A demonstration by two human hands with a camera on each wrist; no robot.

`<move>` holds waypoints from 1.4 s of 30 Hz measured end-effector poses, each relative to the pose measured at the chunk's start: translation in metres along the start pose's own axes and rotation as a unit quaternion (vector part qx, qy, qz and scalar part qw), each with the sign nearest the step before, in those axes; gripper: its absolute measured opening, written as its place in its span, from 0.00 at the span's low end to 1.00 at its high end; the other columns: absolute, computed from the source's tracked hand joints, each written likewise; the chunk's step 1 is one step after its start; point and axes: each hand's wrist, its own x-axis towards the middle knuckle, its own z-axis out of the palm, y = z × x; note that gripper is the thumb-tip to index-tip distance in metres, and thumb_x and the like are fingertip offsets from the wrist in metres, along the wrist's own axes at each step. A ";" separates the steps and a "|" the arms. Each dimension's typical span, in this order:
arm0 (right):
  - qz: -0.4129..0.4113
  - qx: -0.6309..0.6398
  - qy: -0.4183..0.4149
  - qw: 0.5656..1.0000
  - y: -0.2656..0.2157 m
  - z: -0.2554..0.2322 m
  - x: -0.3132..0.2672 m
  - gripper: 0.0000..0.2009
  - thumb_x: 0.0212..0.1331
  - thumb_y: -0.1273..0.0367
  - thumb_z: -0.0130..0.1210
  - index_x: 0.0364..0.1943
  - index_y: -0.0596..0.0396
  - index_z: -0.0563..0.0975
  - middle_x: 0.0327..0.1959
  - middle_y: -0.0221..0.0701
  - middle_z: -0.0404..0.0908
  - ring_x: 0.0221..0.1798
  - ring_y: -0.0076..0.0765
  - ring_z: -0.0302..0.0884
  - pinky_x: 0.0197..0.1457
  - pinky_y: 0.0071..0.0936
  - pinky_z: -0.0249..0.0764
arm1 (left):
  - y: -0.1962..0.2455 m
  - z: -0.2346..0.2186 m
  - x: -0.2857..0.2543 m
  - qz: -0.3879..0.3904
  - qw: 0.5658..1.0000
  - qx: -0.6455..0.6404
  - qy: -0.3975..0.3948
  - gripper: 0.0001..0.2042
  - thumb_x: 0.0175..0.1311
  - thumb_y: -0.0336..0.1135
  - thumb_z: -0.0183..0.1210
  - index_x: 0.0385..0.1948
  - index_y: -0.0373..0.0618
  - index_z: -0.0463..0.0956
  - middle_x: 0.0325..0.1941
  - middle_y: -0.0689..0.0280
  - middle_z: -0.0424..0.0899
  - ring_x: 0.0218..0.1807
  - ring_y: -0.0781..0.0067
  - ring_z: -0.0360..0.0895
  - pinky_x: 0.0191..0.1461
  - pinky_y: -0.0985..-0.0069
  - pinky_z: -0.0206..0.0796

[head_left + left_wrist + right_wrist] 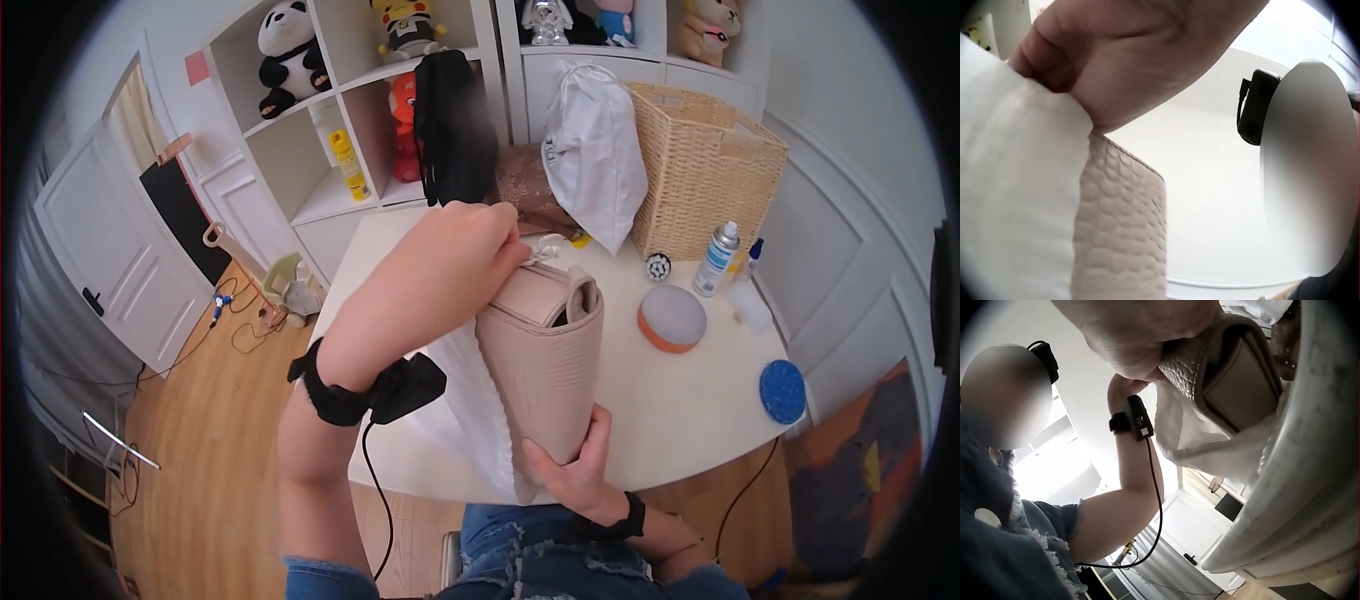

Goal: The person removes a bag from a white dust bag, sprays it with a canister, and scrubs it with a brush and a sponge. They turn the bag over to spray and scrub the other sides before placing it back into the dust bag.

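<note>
A beige crocodile-textured handbag [545,350] stands on end over the front of the white table, its small loop [580,295] at the top. White cloth [465,400] with a gathered edge lies along its left side, and covers part of the textured panel [1122,219] in the left wrist view. My left hand [465,245] is bent over the handbag's upper end, curled fingers pinching at the cloth by the top edge; the fingertips are mostly hidden. Low on the handbag, my right hand [575,465] grips its near end, thumb on the textured face.
On the table [640,400] are a round grey-and-orange sponge [672,320], a spray can [716,260], a blue scrubbing pad [782,392] and a wicker basket [705,170]. A stuffed white drawstring bag [595,150] and a black bag [452,130] stand behind. Shelves hold plush toys.
</note>
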 end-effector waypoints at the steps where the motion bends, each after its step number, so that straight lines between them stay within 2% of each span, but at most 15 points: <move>1: 0.032 0.022 -0.016 0.999 0.000 0.001 -0.003 0.35 0.46 0.73 0.68 0.55 0.64 0.56 0.48 0.44 0.69 0.51 0.37 0.72 0.54 0.34 0.69 | 0.001 0.001 -0.001 0.009 1.000 -0.002 0.016 0.10 0.63 0.36 0.56 0.30 0.36 0.74 0.25 0.56 0.78 0.27 0.60 0.74 0.33 0.68 0.64; 5: 0.028 0.036 0.009 0.999 0.006 0.009 -0.006 0.33 0.48 0.71 0.68 0.55 0.64 0.59 0.50 0.47 0.73 0.52 0.42 0.75 0.54 0.36 0.71 | 0.060 0.003 -0.021 -0.011 0.962 -0.256 0.089 0.04 0.61 0.28 0.57 0.31 0.38 0.73 0.24 0.59 0.75 0.26 0.59 0.73 0.32 0.71 0.66; 9: 0.058 0.209 -0.023 0.976 0.033 0.017 -0.015 0.34 0.53 0.69 0.65 0.61 0.60 0.57 0.55 0.43 0.71 0.59 0.41 0.71 0.59 0.36 0.67 | 0.098 0.027 -0.060 0.230 0.929 -0.283 0.060 0.04 0.60 0.29 0.61 0.32 0.43 0.74 0.28 0.64 0.74 0.27 0.70 0.73 0.30 0.79 0.64; 13: 0.075 0.277 -0.016 0.958 0.051 0.005 -0.018 0.31 0.56 0.68 0.60 0.62 0.59 0.58 0.57 0.41 0.70 0.59 0.39 0.69 0.60 0.35 0.67 | 0.099 0.045 -0.100 0.249 0.940 -0.166 0.165 0.11 0.54 0.33 0.67 0.33 0.44 0.73 0.32 0.65 0.74 0.33 0.68 0.74 0.33 0.75 0.65; 15: 0.085 0.311 -0.009 0.947 0.061 -0.004 -0.025 0.29 0.58 0.68 0.57 0.62 0.59 0.58 0.57 0.40 0.69 0.59 0.38 0.69 0.60 0.35 0.68 | 0.067 0.064 -0.117 0.182 0.945 -0.152 0.226 0.30 0.34 0.39 0.77 0.41 0.41 0.69 0.38 0.62 0.72 0.39 0.60 0.73 0.39 0.71 0.66; 20: 0.109 0.401 0.012 0.910 0.091 -0.043 -0.038 0.25 0.63 0.66 0.51 0.62 0.59 0.59 0.59 0.38 0.67 0.59 0.36 0.67 0.60 0.35 0.68 | -0.024 0.095 -0.126 -0.035 0.962 -0.109 0.247 0.36 0.49 0.40 0.72 0.58 0.38 0.60 0.55 0.53 0.67 0.54 0.59 0.68 0.50 0.68 0.65; 22: 0.120 0.438 0.022 0.891 0.102 -0.053 -0.041 0.24 0.65 0.66 0.49 0.62 0.58 0.59 0.60 0.37 0.66 0.60 0.35 0.67 0.60 0.35 0.68 | -0.048 0.120 -0.133 -0.261 0.805 -0.522 0.105 0.43 0.55 0.44 0.68 0.67 0.39 0.50 0.68 0.54 0.56 0.66 0.58 0.62 0.67 0.62 0.56; 23: 0.124 0.457 0.027 0.880 0.110 -0.065 -0.051 0.23 0.66 0.66 0.47 0.62 0.58 0.59 0.60 0.36 0.66 0.60 0.34 0.67 0.60 0.35 0.68 | -0.048 0.120 -0.135 -0.260 0.805 -0.522 0.107 0.43 0.55 0.44 0.68 0.67 0.39 0.50 0.68 0.54 0.56 0.66 0.58 0.62 0.67 0.62 0.56; 25: 0.134 0.493 0.039 0.859 0.121 -0.074 -0.052 0.22 0.68 0.65 0.45 0.63 0.58 0.60 0.61 0.35 0.65 0.60 0.33 0.66 0.61 0.35 0.68 | -0.044 0.119 -0.139 -0.193 0.678 -0.686 -0.182 0.42 0.61 0.42 0.63 0.70 0.39 0.44 0.73 0.56 0.52 0.71 0.64 0.57 0.70 0.65 0.54; 28: 0.148 0.522 0.051 0.839 0.126 -0.076 -0.055 0.20 0.70 0.65 0.42 0.63 0.58 0.60 0.61 0.34 0.64 0.60 0.33 0.65 0.61 0.35 0.68 | -0.021 0.129 -0.138 -0.154 0.670 -0.693 -0.218 0.35 0.64 0.39 0.61 0.68 0.39 0.51 0.70 0.57 0.61 0.68 0.69 0.60 0.68 0.71 0.56; 29: 0.019 0.127 0.028 0.991 0.115 -0.065 -0.053 0.22 0.68 0.65 0.46 0.63 0.57 0.62 0.60 0.36 0.68 0.61 0.36 0.67 0.61 0.36 0.68 | -0.020 0.131 -0.137 -0.154 0.668 -0.696 -0.216 0.35 0.64 0.39 0.61 0.68 0.39 0.51 0.70 0.57 0.61 0.68 0.69 0.60 0.68 0.71 0.56; 30: -0.116 -0.291 -0.001 0.950 0.107 -0.058 -0.049 0.23 0.66 0.65 0.49 0.64 0.57 0.63 0.58 0.38 0.71 0.61 0.39 0.69 0.62 0.37 0.67 | -0.018 0.133 -0.136 -0.182 0.672 -0.678 -0.237 0.33 0.64 0.39 0.60 0.67 0.39 0.54 0.67 0.59 0.65 0.67 0.70 0.62 0.68 0.73 0.56; 35: -0.077 -0.225 -0.067 0.969 0.095 -0.040 -0.024 0.22 0.66 0.65 0.49 0.63 0.57 0.64 0.57 0.38 0.72 0.60 0.39 0.70 0.61 0.37 0.68 | 0.007 0.119 -0.141 -0.169 0.762 -0.603 -0.164 0.24 0.65 0.40 0.60 0.59 0.36 0.67 0.56 0.56 0.77 0.57 0.69 0.73 0.61 0.74 0.63; 38: -0.038 -0.171 -0.110 0.978 0.093 -0.044 -0.032 0.22 0.66 0.65 0.49 0.62 0.57 0.65 0.56 0.38 0.73 0.59 0.39 0.70 0.60 0.37 0.68 | 0.025 0.119 -0.150 -0.001 0.888 -0.433 -0.154 0.17 0.65 0.41 0.58 0.30 0.30 0.76 0.30 0.46 0.78 0.28 0.48 0.76 0.33 0.63 0.69; 42: 0.027 -0.098 -0.162 0.982 0.090 -0.049 -0.049 0.21 0.66 0.65 0.49 0.61 0.58 0.66 0.55 0.37 0.73 0.58 0.39 0.71 0.59 0.36 0.69 | 0.041 0.128 -0.155 0.090 0.929 -0.342 -0.109 0.18 0.62 0.43 0.59 0.31 0.32 0.73 0.38 0.48 0.77 0.40 0.47 0.75 0.42 0.62 0.69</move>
